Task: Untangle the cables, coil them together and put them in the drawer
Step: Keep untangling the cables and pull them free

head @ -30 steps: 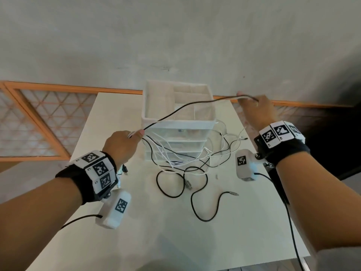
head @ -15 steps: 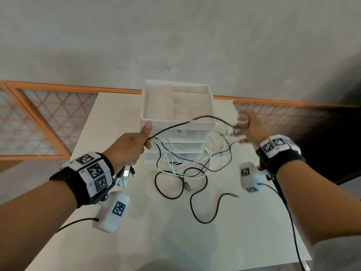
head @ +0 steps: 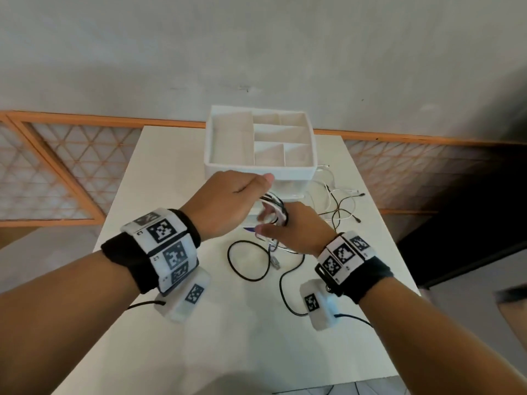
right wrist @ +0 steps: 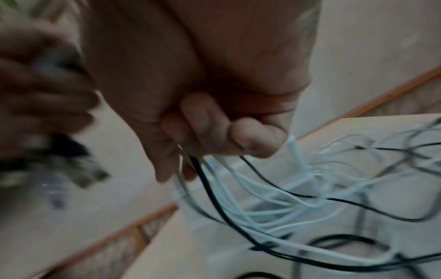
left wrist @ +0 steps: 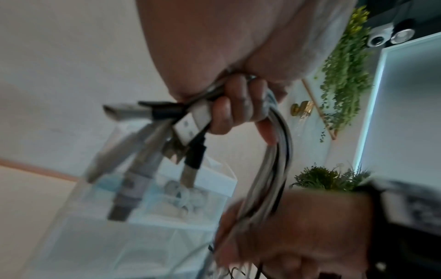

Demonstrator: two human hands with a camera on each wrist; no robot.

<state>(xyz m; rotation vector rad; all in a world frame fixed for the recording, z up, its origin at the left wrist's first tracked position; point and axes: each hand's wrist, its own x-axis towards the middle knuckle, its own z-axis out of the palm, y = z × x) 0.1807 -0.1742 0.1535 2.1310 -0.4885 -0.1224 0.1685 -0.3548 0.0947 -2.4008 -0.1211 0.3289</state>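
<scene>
Gripping a bundle of black and white cables point(head: 273, 205) from both ends, the person's two hands sit close together above the white table point(head: 182, 337). The left hand point(head: 228, 201) is curled round the plug ends: in the left wrist view at least four USB plugs point(left wrist: 190, 120) fan out below its fingers point(left wrist: 229, 109), though blur makes an exact count uncertain. From that fist the strands arc down into the right hand point(head: 291, 229), whose fingers point(right wrist: 210, 128) are closed on them in the right wrist view; several white strands and at least two black ones run out beneath it, too smeared to count.

Nearer the person than the hands, two loose black loops point(head: 248, 260) lie flat on the table, one partly cut off behind the right wrist camera. A small connector point(head: 275, 262) lies between them. To the right of the right hand, more black and white cable tails point(head: 339, 203) trail across the tabletop, crossing one another, with about three small plug tips showing at their ends.

Just beyond the hands stands one white drawer unit point(head: 288, 173). Its top tray point(head: 259, 163) is split into five compartments. The drawers below are mostly hidden by the two hands, so whether any stands open cannot be told.
</scene>
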